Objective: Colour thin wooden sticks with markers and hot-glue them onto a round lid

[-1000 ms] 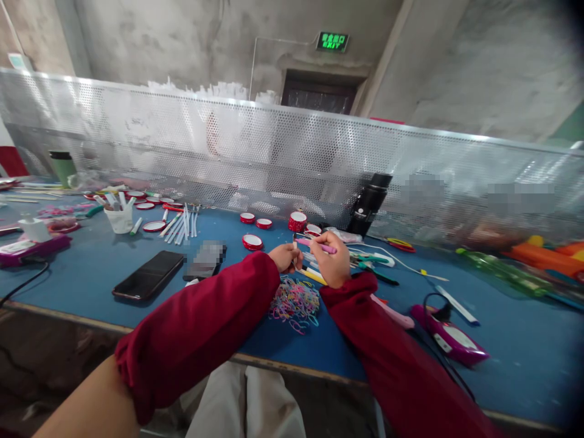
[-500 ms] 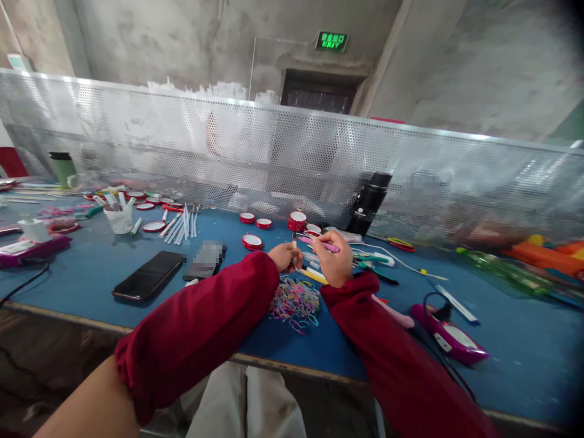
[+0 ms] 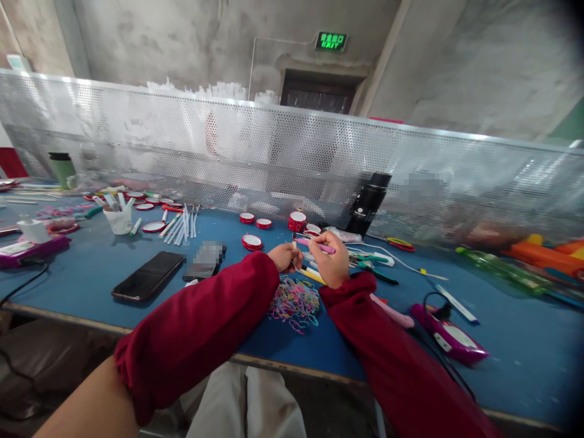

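My left hand (image 3: 286, 257) is closed on a small pale stick (image 3: 294, 246) with a dark upper end, held upright. Between the fingers of my right hand (image 3: 333, 260) is a pink pen-shaped tool (image 3: 325, 246), its tip pointing left and very close to the stick; I cannot tell whether they touch. Just below both hands lies a heap of thin multicoloured loops (image 3: 295, 303) on the blue table (image 3: 255, 340). A yellow and white marker (image 3: 312, 276) is partly covered by my right hand.
Red-rimmed round tins (image 3: 252, 242) and a black bottle (image 3: 370, 204) stand behind my hands. Left are a black phone (image 3: 148, 277), white sticks (image 3: 180, 226) and a cup of pens (image 3: 118, 219). Pliers (image 3: 371, 260) and a purple box with a cable (image 3: 449, 340) lie right.
My right hand with the pink pen-shaped tool has shifted slightly left, bringing its tip nearer the stick. My left hand stays in place.
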Demonstrator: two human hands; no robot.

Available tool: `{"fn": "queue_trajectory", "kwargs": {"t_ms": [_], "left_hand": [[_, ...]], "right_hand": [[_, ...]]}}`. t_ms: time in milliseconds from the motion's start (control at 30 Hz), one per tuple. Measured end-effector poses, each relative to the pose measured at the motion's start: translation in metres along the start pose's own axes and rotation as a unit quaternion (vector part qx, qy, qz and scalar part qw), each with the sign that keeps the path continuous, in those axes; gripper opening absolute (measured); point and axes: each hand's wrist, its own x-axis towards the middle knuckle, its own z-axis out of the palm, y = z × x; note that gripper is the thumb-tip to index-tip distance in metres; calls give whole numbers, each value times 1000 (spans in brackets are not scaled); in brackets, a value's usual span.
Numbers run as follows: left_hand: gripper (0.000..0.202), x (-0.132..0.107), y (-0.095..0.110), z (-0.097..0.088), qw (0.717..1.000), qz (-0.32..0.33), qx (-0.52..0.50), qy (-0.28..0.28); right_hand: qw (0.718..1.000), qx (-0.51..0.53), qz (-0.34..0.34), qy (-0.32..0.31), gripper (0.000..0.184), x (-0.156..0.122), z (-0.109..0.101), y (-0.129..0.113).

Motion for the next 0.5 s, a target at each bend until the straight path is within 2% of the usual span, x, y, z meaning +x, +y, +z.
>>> {"fn": "queue_trajectory", "kwargs": {"t_ms": [167, 367, 500], "left_hand": [[22, 1, -1, 0, 1000, -2, -3, 1], [22, 2, -2, 0, 1000, -3, -5, 5], [22, 2, -2, 0, 1000, -1, -2, 3]], "right_hand": [[999, 15, 26, 11, 11, -1, -1, -1], [1000, -10, -6, 8, 12, 0, -1, -5], [1000, 14, 20, 16, 11, 0, -1, -3]]}}
